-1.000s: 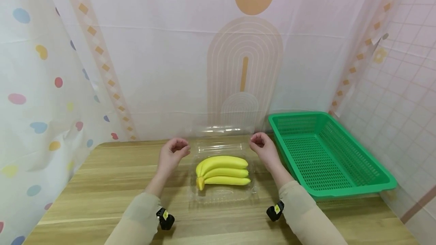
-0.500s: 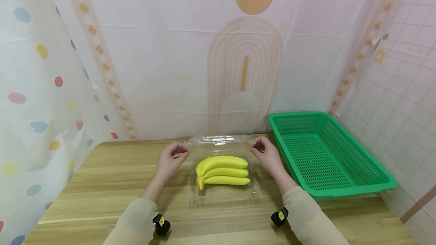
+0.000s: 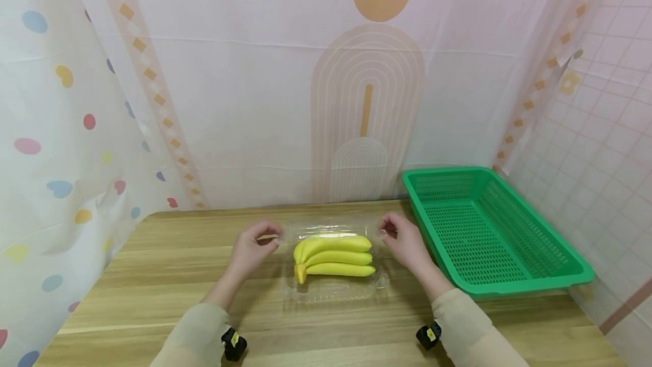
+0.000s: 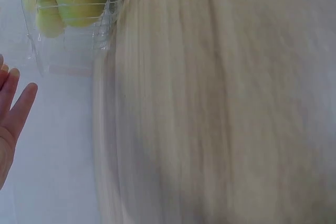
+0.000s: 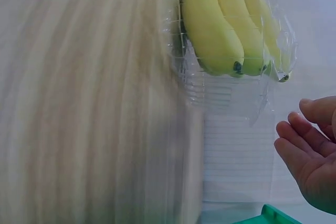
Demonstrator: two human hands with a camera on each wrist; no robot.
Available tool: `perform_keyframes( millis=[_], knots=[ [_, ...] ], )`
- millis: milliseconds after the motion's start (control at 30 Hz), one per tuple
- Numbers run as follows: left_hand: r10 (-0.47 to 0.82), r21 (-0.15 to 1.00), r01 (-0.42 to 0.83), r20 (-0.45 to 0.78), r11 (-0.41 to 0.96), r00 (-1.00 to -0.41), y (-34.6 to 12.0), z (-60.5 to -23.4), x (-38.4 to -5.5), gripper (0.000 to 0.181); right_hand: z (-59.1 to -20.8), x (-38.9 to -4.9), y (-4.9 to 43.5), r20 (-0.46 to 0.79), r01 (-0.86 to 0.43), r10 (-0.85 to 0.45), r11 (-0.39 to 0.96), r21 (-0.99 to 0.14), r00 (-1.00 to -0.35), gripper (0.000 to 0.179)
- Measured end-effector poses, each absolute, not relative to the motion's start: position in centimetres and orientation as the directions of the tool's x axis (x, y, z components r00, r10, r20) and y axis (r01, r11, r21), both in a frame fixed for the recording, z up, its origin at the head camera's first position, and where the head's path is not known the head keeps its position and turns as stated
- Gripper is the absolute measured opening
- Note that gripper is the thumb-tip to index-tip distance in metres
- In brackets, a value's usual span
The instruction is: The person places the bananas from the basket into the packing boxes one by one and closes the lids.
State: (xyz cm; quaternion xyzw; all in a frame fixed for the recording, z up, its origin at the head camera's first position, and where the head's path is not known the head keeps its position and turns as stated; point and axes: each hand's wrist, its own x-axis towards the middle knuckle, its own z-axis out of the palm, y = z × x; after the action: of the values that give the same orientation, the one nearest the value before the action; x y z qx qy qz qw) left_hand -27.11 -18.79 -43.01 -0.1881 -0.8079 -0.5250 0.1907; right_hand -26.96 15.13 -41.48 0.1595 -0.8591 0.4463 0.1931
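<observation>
Your left hand (image 3: 252, 246) and right hand (image 3: 406, 242) pinched the clear lid (image 3: 331, 224) by its sides, near the bananas (image 3: 336, 257); an uneven pull risked twisting this thin plastic.

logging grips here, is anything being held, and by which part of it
The left hand and right hand appear to pinch the clear rectangular plastic lid by its opposite side edges.

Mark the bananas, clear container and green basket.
Bananas (image 3: 337, 257), head view: middle banana of the bunch.
Clear container (image 3: 337, 290), head view: base, on the near side of the bananas.
Green basket (image 3: 474, 242), head view: slotted floor.
</observation>
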Motion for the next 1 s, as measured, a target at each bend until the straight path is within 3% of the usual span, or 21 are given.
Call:
perform_keyframes(
  millis=[200, 367, 700, 1000],
  knots=[
    [0.207, 0.670, 0.642, 0.614, 0.373, -0.762, -19.1, -43.1, -26.9, 0.022, -41.6, -26.4, 15.4, 0.490, -0.477, -0.162, 0.613, -0.630, -0.856, 0.016],
    [0.298, 0.565, 0.695, 0.639, 0.444, -0.709, -19.3, -43.3, -27.0, 0.027, -41.9, -26.1, 15.7, 0.495, -0.493, -0.207, 0.662, -0.564, -0.844, 0.020],
    [0.448, 0.275, 0.820, 0.728, 0.502, -0.518, -19.7, -43.6, -27.3, 0.036, -42.1, -25.3, 16.1, 0.489, -0.520, -0.301, 0.750, -0.409, -0.819, 0.025],
    [0.520, 0.162, 0.849, 0.729, 0.502, -0.446, -19.7, -43.6, -26.9, 0.036, -42.3, -25.4, 16.3, 0.513, -0.590, -0.412, 0.768, -0.249, -0.753, 0.027]
  ],
)
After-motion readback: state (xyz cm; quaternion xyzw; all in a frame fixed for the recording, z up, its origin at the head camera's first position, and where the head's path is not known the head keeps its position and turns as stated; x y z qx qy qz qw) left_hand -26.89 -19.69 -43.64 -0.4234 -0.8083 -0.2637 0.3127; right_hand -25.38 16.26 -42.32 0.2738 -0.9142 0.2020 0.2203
